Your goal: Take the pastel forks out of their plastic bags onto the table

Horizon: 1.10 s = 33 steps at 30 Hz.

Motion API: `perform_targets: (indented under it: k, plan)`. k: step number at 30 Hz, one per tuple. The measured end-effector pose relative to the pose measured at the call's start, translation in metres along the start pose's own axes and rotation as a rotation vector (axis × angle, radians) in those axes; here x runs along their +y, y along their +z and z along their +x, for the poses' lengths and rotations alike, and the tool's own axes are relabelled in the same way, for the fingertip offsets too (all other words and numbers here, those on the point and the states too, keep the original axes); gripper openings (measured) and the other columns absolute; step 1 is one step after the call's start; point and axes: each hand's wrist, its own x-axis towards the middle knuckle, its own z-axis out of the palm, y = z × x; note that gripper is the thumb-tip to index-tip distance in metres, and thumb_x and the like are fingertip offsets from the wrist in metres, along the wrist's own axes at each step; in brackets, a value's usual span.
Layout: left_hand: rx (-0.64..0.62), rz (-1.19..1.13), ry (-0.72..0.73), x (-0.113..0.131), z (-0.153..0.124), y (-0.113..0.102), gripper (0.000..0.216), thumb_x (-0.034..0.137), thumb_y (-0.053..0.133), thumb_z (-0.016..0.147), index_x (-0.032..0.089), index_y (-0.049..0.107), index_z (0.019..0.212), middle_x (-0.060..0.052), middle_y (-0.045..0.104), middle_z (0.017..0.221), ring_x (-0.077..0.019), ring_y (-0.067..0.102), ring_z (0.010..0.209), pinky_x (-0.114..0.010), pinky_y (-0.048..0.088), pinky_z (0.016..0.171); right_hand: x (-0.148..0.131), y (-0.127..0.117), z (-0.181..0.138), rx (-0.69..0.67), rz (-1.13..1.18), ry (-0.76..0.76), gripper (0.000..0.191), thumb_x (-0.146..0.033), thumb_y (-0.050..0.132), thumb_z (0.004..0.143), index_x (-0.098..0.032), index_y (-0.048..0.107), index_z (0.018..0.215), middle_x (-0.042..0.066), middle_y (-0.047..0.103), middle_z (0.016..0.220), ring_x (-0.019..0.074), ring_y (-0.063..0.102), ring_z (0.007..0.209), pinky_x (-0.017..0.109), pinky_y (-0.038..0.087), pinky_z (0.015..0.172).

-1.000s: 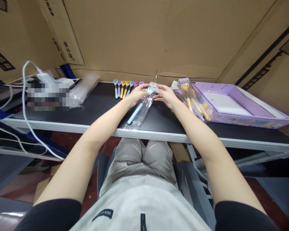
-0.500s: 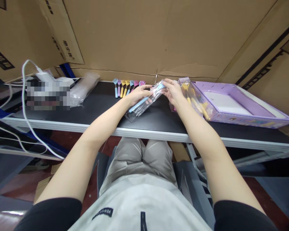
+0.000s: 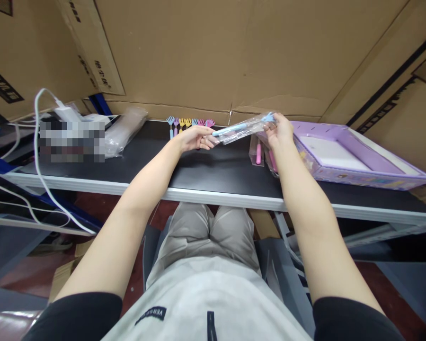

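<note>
- A white cable (image 3: pixel 39 156) loops over the left end of the black table (image 3: pixel 213 173), beside a heap of clear plastic bags (image 3: pixel 124 130).
- A row of small coloured forks (image 3: pixel 188 123) lies at the back edge of the table, against the cardboard wall (image 3: pixel 206 52).
- The left hand (image 3: pixel 195 138) hovers just in front of that row, fingers loosely curled; its fingertips touch the lower end of a clear sleeve (image 3: pixel 241 129). Whether they pinch it I cannot tell.
- The sleeve, with a blue fork (image 3: pixel 234 128) inside, is held above the table, sloping up to the right.
- The right hand (image 3: pixel 279 130) pinches the sleeve's upper end shut between thumb and fingers.
- Bagged forks (image 3: pixel 259 154) lie below it, beside a purple box (image 3: pixel 344 156).
</note>
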Motion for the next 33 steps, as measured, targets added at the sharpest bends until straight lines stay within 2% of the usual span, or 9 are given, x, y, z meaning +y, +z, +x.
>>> perform_targets:
  k: [2, 5, 7, 12, 16, 21, 28, 31, 33]
  plan:
    - [-0.006, -0.06, 0.019, 0.001, -0.001, -0.003, 0.01, 0.015, 0.055, 0.086, 0.01, 0.064, 0.088, -0.007, 0.072, 0.073, -0.0137, 0.069, 0.058, -0.021, 0.056, 0.055, 0.001, 0.001, 0.002, 0.017, 0.174, 0.046, 0.007, -0.018, 0.048, 0.093, -0.021, 0.054, 0.095, 0.0, 0.065, 0.083, 0.01, 0.065, 0.073, 0.021, 0.056, 0.065]
    - [-0.036, -0.122, 0.058, 0.002, -0.002, -0.005, 0.009, 0.014, 0.055, 0.086, 0.009, 0.062, 0.088, -0.006, 0.071, 0.073, -0.0134, 0.07, 0.057, -0.022, 0.057, 0.056, 0.002, 0.005, 0.005, 0.021, 0.437, 0.102, 0.014, -0.014, 0.049, 0.092, -0.021, 0.048, 0.08, -0.004, 0.057, 0.065, 0.0062, 0.056, 0.055, 0.017, 0.052, 0.054]
    - [-0.044, -0.118, 0.08, 0.002, -0.002, -0.004, 0.006, 0.013, 0.058, 0.083, 0.009, 0.061, 0.086, -0.006, 0.071, 0.072, -0.0134, 0.07, 0.056, -0.022, 0.057, 0.055, 0.003, 0.007, 0.005, 0.013, 0.526, 0.125, 0.017, -0.012, 0.051, 0.091, -0.021, 0.046, 0.077, -0.006, 0.054, 0.061, 0.0054, 0.052, 0.049, 0.016, 0.049, 0.05]
    - [-0.036, -0.033, 0.055, -0.001, 0.0, 0.001, 0.012, 0.009, 0.063, 0.074, 0.01, 0.058, 0.084, -0.007, 0.072, 0.075, -0.015, 0.07, 0.056, -0.024, 0.057, 0.056, 0.005, 0.008, 0.004, 0.012, 0.528, 0.119, 0.014, -0.014, 0.055, 0.089, -0.022, 0.048, 0.081, -0.006, 0.055, 0.063, 0.0066, 0.053, 0.05, 0.018, 0.049, 0.05]
    - [0.075, -0.03, 0.116, 0.0, 0.003, -0.002, 0.009, 0.017, 0.06, 0.079, 0.013, 0.058, 0.086, -0.003, 0.068, 0.075, -0.0138, 0.068, 0.058, -0.026, 0.056, 0.058, 0.004, 0.006, 0.003, 0.001, 0.501, 0.075, 0.017, -0.017, 0.064, 0.082, -0.025, 0.051, 0.09, -0.006, 0.057, 0.067, 0.0105, 0.061, 0.061, 0.023, 0.053, 0.055]
    - [0.082, 0.0, 0.231, -0.002, 0.005, -0.004, 0.014, 0.022, 0.068, 0.074, 0.014, 0.056, 0.076, -0.007, 0.07, 0.1, -0.015, 0.068, 0.079, -0.028, 0.056, 0.067, -0.002, 0.006, -0.004, 0.055, 0.529, 0.053, 0.013, -0.013, 0.055, 0.088, -0.023, 0.049, 0.096, -0.008, 0.054, 0.063, 0.0064, 0.051, 0.049, 0.018, 0.048, 0.045]
    - [0.124, 0.333, 0.195, -0.006, 0.006, 0.002, 0.02, 0.025, 0.077, 0.064, 0.011, 0.064, 0.07, -0.013, 0.068, 0.114, -0.0107, 0.061, 0.072, -0.024, 0.052, 0.063, -0.003, 0.009, -0.006, 0.079, 0.538, 0.016, 0.015, -0.012, 0.055, 0.09, -0.023, 0.047, 0.098, -0.009, 0.053, 0.066, 0.0035, 0.046, 0.044, 0.015, 0.042, 0.041]
    - [0.161, 0.477, 0.228, -0.009, 0.007, 0.003, 0.018, 0.025, 0.076, 0.064, 0.011, 0.065, 0.07, -0.013, 0.068, 0.112, -0.0102, 0.06, 0.069, -0.023, 0.049, 0.06, -0.001, 0.009, -0.003, 0.093, 0.528, -0.006, 0.015, -0.013, 0.055, 0.089, -0.023, 0.048, 0.099, -0.008, 0.053, 0.069, 0.0033, 0.046, 0.045, 0.014, 0.04, 0.04]
    - [0.185, 0.566, 0.264, -0.011, 0.009, 0.003, 0.016, 0.023, 0.075, 0.066, 0.012, 0.065, 0.07, -0.012, 0.069, 0.107, -0.0116, 0.06, 0.07, -0.025, 0.05, 0.063, 0.0, 0.008, -0.002, 0.101, 0.523, -0.02, 0.015, -0.013, 0.055, 0.089, -0.023, 0.048, 0.098, -0.008, 0.054, 0.071, 0.0039, 0.047, 0.046, 0.015, 0.042, 0.042]
